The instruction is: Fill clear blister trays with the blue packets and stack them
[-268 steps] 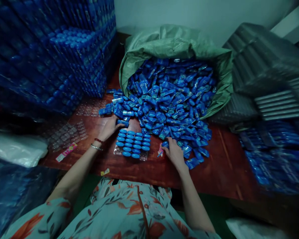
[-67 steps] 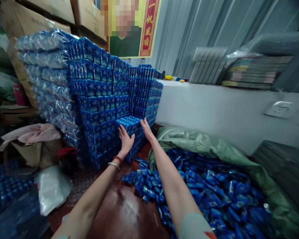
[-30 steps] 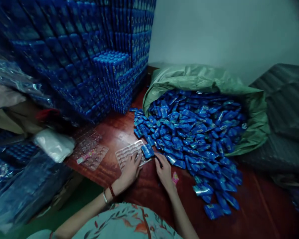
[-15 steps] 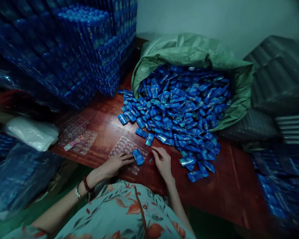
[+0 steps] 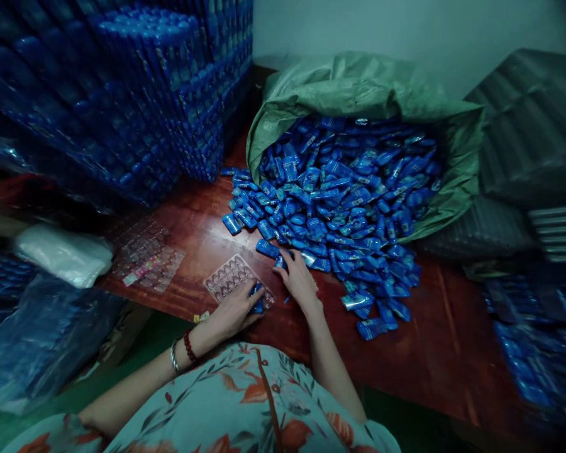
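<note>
My left hand [image 5: 238, 308] lies over a small shiny blue packet [image 5: 257, 299], its fingers closed round it at the near edge of a clear plastic tray [image 5: 224, 277] with rows of moulded pockets. To the right, my right hand [image 5: 299, 283] has thumb and fingers about another blue packet [image 5: 279, 262], at the near side of a heap of similar blue packets [image 5: 339, 201]. My fingers partly hide both packets. The heap spills out of a green woven sack [image 5: 368, 97] onto the reddish-brown table [image 5: 419, 358].
Tall stacks of packed blue trays [image 5: 155, 82] rise at the left. Another clear sheet [image 5: 158, 261] and a white plastic bundle [image 5: 63, 255] lie left of my hands. Dark grey stacked trays [image 5: 532, 126] stand right of the sack, with more blue packs [image 5: 519, 358] below them.
My left hand has moved right and closed over the blue packet lying on the tray. My right hand has reached forward and taken hold of a packet at the heap's edge.
</note>
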Demonstrator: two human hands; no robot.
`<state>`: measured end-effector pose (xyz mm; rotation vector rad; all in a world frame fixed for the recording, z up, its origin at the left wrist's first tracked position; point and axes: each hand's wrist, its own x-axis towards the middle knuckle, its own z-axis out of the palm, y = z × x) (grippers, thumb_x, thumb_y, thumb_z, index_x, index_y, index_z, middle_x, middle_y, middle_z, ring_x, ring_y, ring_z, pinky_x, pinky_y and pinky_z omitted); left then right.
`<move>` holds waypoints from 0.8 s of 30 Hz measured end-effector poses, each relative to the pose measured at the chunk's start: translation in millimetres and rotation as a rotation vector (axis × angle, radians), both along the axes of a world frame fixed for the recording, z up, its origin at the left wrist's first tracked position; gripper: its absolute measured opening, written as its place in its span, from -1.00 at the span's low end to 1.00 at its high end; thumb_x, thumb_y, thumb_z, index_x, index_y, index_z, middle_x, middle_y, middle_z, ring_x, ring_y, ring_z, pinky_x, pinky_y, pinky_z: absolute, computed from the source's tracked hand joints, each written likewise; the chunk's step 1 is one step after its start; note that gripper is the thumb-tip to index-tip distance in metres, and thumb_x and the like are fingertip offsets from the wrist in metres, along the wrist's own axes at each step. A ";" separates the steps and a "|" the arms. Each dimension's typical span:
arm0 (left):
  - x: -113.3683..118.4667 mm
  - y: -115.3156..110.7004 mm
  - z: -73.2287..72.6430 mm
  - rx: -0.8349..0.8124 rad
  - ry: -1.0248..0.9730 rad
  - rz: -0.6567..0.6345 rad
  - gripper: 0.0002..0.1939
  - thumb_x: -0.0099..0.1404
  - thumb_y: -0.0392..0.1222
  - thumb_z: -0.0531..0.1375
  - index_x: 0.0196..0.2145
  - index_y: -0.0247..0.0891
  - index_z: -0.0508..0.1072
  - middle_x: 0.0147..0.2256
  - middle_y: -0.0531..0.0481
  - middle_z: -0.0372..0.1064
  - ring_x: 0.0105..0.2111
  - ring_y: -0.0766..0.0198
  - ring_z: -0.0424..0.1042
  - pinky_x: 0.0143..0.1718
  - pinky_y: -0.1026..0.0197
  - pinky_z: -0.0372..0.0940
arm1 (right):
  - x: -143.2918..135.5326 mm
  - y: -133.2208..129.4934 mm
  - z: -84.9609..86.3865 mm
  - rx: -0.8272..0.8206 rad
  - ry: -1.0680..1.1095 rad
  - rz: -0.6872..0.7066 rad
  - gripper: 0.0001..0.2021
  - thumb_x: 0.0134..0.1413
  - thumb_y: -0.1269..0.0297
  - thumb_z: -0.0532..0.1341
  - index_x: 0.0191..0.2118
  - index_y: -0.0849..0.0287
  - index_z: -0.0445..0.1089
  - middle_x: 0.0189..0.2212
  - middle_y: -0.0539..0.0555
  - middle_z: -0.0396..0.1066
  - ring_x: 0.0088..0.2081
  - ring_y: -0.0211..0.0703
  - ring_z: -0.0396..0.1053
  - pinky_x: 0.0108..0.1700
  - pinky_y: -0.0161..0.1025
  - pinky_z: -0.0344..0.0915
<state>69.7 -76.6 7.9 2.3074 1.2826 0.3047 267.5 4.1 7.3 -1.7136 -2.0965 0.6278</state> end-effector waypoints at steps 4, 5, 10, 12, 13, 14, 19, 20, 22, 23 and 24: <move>-5.4 -14.6 -8.9 -0.025 -0.014 0.106 -0.39 0.25 -0.23 0.14 0.23 -0.18 0.09 0.18 -0.27 0.01 0.11 -0.02 0.24 0.04 -0.02 0.30 | 4.0 -5.5 -0.9 -0.130 0.055 0.064 -0.46 0.05 0.19 0.23 0.17 -0.01 0.15 -0.01 0.13 0.17 -0.05 0.00 0.33 -0.07 -0.09 0.29; -5.8 -17.7 -10.0 -0.037 -0.013 0.132 -0.41 0.27 -0.22 0.12 0.23 -0.19 0.08 0.18 -0.28 0.02 0.08 -0.01 0.27 0.02 -0.01 0.32 | 6.2 -9.3 -2.3 -0.153 0.062 0.049 -0.44 0.03 0.16 0.25 0.17 -0.01 0.14 -0.04 0.11 0.18 -0.08 -0.02 0.35 -0.09 -0.09 0.29; 3.2 -22.4 -13.6 -0.051 -0.122 0.268 -0.48 0.35 -0.06 0.05 0.22 -0.18 0.12 0.08 -0.24 0.14 0.01 0.04 0.34 -0.04 0.00 0.36 | 13.2 -29.7 -12.6 -0.128 0.094 -0.115 -0.59 0.00 -0.04 0.23 -0.09 0.08 0.37 -0.22 0.11 0.37 -0.19 -0.01 0.39 -0.13 -0.06 0.27; 9.3 -18.9 -12.5 -0.055 -0.195 0.333 -0.50 0.35 -0.01 0.04 0.20 -0.16 0.15 0.04 -0.21 0.18 -0.04 0.08 0.37 -0.05 0.02 0.37 | 13.5 -36.2 -16.3 -0.090 0.222 -0.199 -0.62 0.01 -0.08 0.20 -0.21 0.11 0.42 -0.31 0.10 0.44 -0.23 -0.03 0.39 -0.11 -0.06 0.26; 11.9 -16.3 -10.7 -0.062 -0.222 0.352 -0.51 0.35 0.00 0.04 0.19 -0.16 0.17 0.03 -0.19 0.19 -0.06 0.10 0.38 -0.05 0.02 0.36 | 13.8 -39.1 -17.4 -0.091 0.313 -0.243 -0.63 0.01 -0.09 0.19 -0.24 0.12 0.44 -0.35 0.08 0.46 -0.27 -0.06 0.40 -0.13 -0.09 0.27; 14.0 -13.4 -8.1 -0.071 -0.245 0.362 -0.53 0.36 0.00 0.03 0.17 -0.17 0.20 0.02 -0.18 0.20 -0.07 0.11 0.38 -0.05 0.03 0.36 | 14.6 -41.7 -18.0 -0.119 0.416 -0.290 -0.62 0.00 -0.09 0.18 -0.25 0.12 0.46 -0.39 0.07 0.47 -0.35 -0.11 0.39 -0.20 -0.13 0.29; 8.4 5.2 13.5 -0.115 -0.459 0.401 -0.72 0.37 -0.06 0.01 -0.09 -0.23 0.38 -0.18 -0.11 0.37 -0.19 0.19 0.40 -0.10 0.11 0.34 | 27.6 -54.6 -9.7 -0.434 0.984 -0.514 -0.58 -0.08 -0.04 0.26 -0.16 0.15 0.43 -0.54 -0.07 0.32 -0.69 -0.40 0.10 -0.67 -0.37 0.05; 3.8 10.0 17.2 -0.146 -0.534 0.456 -0.73 0.36 -0.04 0.04 -0.11 -0.24 0.37 -0.25 -0.08 0.39 -0.26 0.23 0.41 -0.15 0.14 0.35 | 30.8 -56.9 -6.2 -0.469 1.076 -0.508 -0.59 -0.12 0.00 0.30 -0.16 0.14 0.42 -0.53 -0.08 0.31 -0.67 -0.40 0.12 -0.68 -0.39 0.05; -7.7 20.3 20.7 -0.271 -0.717 0.601 -0.66 0.31 0.03 0.09 -0.07 -0.24 0.30 -0.38 0.00 0.40 -0.41 0.28 0.42 -0.30 0.19 0.37 | 34.7 -60.4 0.7 -0.507 1.188 -0.443 -0.57 -0.19 0.09 0.37 -0.14 0.12 0.39 -0.52 -0.10 0.29 -0.61 -0.37 0.21 -0.63 -0.39 0.15; -14.0 25.5 20.3 -0.353 -0.807 0.670 -0.58 0.28 0.08 0.11 -0.03 -0.25 0.26 -0.44 0.04 0.39 -0.49 0.30 0.41 -0.38 0.22 0.36 | 34.8 -61.4 3.3 -0.519 1.204 -0.403 -0.55 -0.20 0.12 0.38 -0.13 0.12 0.38 -0.54 -0.10 0.29 -0.59 -0.35 0.24 -0.60 -0.38 0.20; -20.4 30.2 18.4 -0.432 -0.884 0.719 -0.51 0.25 0.12 0.12 0.00 -0.27 0.22 -0.49 0.07 0.37 -0.54 0.32 0.40 -0.45 0.25 0.34 | 33.1 -62.1 5.1 -0.530 1.197 -0.370 -0.53 -0.21 0.14 0.39 -0.11 0.13 0.37 -0.56 -0.11 0.29 -0.59 -0.34 0.26 -0.58 -0.37 0.24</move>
